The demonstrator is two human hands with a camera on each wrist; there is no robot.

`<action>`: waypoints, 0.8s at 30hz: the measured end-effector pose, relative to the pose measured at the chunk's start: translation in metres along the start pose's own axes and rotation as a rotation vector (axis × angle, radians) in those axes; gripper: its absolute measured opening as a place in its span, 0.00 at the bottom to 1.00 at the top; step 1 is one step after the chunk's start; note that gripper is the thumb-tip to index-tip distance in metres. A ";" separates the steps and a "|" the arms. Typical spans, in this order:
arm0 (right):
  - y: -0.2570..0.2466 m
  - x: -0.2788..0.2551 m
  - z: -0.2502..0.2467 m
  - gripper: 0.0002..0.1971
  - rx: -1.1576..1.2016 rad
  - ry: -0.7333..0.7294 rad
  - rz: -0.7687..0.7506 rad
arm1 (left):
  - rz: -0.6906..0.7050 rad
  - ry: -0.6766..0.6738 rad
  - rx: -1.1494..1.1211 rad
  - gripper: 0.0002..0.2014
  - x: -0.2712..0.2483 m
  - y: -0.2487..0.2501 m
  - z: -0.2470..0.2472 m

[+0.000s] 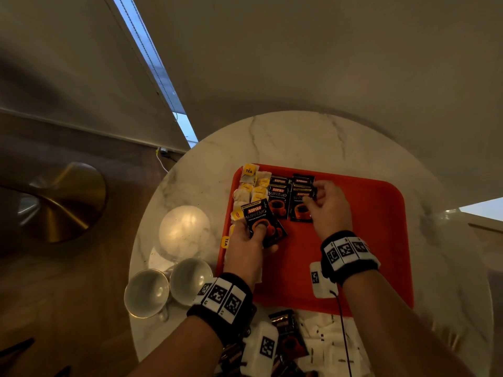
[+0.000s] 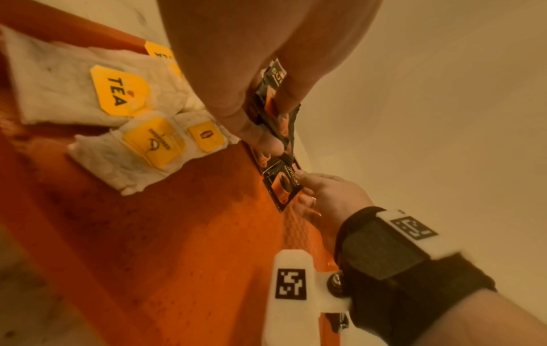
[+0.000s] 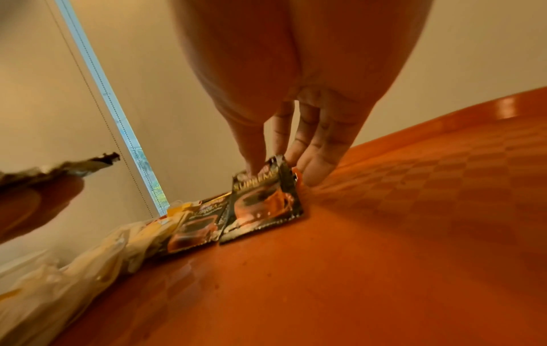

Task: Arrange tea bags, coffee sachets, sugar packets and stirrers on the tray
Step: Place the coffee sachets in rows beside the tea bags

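I read this as a hotel room or lounge corner: a small round marble-look table carries an orange serving tray of Kopiko coffee sachets and tea bags, with two empty white cups beside it. A brass lamp base stands on wood flooring (a blind's bead chain hangs by the window).

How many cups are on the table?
2. Both sit on the marble table left of the orange tray, touching side by side: one cup nearer the table's edge, the other cup beside the left hand's wrist. None seem hidden.
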State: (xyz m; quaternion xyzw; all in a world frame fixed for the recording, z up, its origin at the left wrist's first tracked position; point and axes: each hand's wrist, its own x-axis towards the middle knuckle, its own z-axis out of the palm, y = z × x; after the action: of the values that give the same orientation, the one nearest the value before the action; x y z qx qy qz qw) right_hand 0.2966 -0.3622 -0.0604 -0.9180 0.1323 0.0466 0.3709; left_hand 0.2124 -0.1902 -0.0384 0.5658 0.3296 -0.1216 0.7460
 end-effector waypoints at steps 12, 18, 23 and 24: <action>-0.022 -0.043 -0.011 0.09 0.247 -0.278 -0.074 | 0.128 -0.025 0.205 0.13 0.003 0.000 0.014; 0.005 -0.033 -0.025 0.09 0.202 -0.072 0.045 | 0.277 0.040 0.634 0.12 0.014 0.009 0.024; 0.019 -0.023 -0.013 0.12 0.131 -0.143 0.157 | 0.401 0.078 0.845 0.13 0.027 0.012 0.045; 0.020 -0.022 -0.009 0.15 0.108 -0.150 0.153 | 0.406 0.097 0.881 0.15 0.030 0.012 0.047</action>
State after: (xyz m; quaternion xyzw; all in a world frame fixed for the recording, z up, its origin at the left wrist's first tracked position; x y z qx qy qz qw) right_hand 0.2701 -0.3784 -0.0633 -0.8779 0.1760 0.1362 0.4239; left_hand 0.2582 -0.2238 -0.0417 0.8856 0.1640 -0.0752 0.4280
